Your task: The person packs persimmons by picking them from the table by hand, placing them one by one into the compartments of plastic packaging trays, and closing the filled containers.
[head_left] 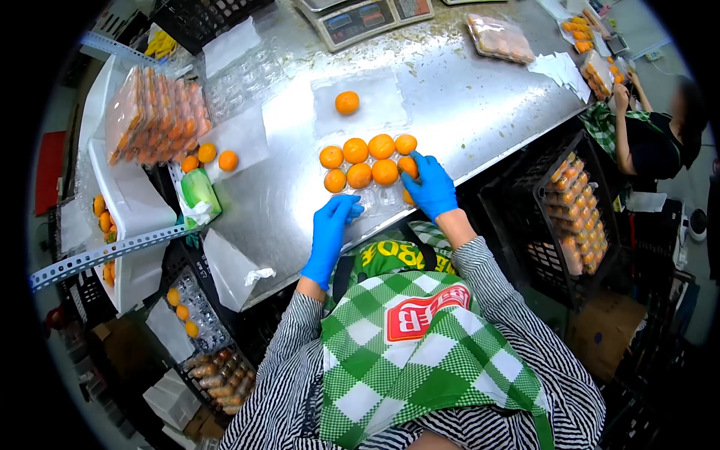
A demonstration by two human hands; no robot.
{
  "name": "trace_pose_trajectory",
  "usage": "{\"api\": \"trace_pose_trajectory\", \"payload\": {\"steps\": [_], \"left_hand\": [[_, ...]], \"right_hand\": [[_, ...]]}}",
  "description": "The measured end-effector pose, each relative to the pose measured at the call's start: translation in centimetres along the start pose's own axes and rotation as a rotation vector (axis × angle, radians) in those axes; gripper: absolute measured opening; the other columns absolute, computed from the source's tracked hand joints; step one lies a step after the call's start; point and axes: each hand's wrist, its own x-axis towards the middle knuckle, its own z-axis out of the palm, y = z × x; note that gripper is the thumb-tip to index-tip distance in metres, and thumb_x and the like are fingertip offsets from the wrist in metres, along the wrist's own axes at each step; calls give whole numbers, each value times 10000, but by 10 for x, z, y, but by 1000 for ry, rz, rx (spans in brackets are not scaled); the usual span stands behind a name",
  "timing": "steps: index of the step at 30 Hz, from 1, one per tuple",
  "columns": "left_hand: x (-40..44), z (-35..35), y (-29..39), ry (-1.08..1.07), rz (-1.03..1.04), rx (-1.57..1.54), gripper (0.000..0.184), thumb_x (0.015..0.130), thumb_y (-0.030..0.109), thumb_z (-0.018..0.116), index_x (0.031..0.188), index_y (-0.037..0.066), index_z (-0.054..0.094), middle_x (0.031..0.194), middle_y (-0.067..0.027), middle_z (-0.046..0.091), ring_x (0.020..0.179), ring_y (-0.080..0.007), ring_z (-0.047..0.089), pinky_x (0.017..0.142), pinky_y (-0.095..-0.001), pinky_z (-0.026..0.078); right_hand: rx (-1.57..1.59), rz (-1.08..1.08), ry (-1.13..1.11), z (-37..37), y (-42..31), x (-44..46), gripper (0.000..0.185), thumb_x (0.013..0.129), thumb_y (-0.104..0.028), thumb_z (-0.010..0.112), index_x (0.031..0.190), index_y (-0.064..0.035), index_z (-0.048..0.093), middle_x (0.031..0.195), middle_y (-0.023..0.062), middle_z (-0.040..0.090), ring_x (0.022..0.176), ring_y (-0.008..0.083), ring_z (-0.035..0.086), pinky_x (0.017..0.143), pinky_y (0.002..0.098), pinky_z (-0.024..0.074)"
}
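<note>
A clear plastic egg-carton-style tray (384, 201) lies near the table's front edge, with several orange mandarins (359, 175) seated in its back rows. My right hand (433, 187), in a blue glove, is at the tray's right end, its thumb and index finger around a mandarin (407, 166). Another mandarin (408, 196) shows partly under that hand. At the tray's front left corner, my left hand (333, 231), also blue-gloved, has its fingers curled together against the plastic edge. Behind the tray, a single mandarin (346, 103) rests on a clear sheet (375, 84).
Stacked packs of mandarins (154, 116) stand at the left, near loose mandarins (227, 160) and a green packet (199, 196). A scale (360, 22) is at the back. A black crate (517, 217) of packs stands right of the table; another person (649, 131) works beyond it.
</note>
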Motion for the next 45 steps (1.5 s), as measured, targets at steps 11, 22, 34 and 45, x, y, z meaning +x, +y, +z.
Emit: {"api": "trace_pose_trajectory", "payload": {"steps": [11,22,34,45], "left_hand": [[10,40,4,-73,223,21,540,816,215,706,1298,72,510,1172,-87,584,1019,-154,558,858,-287,460],[11,64,11,43,500,243,614,760,209,753,1305,78,503,1187,-114,572,1040,-231,559,909,-336,448],[4,130,28,241,617,423,636,759,202,754,1307,58,465,1235,-146,510,1152,-290,493,996,-386,382],[-4,140,25,296,574,713,644,752,182,738,1316,49,456,1217,-158,529,1133,-315,502,976,-403,400]], "right_hand": [[1363,394,-223,-16,-27,-28,317,950,-249,506,1187,-41,543,840,37,614,627,101,558,568,216,443],[1537,324,-269,-24,-42,-35,412,968,-275,469,1286,-13,474,1139,79,582,968,144,574,803,290,477],[1712,272,-646,-48,6,-17,537,991,-435,351,1297,-6,453,1195,107,571,1065,211,554,937,355,429],[1312,248,-596,-62,23,-2,441,853,-131,664,1267,-53,534,1139,70,600,982,149,595,849,271,495]]}}
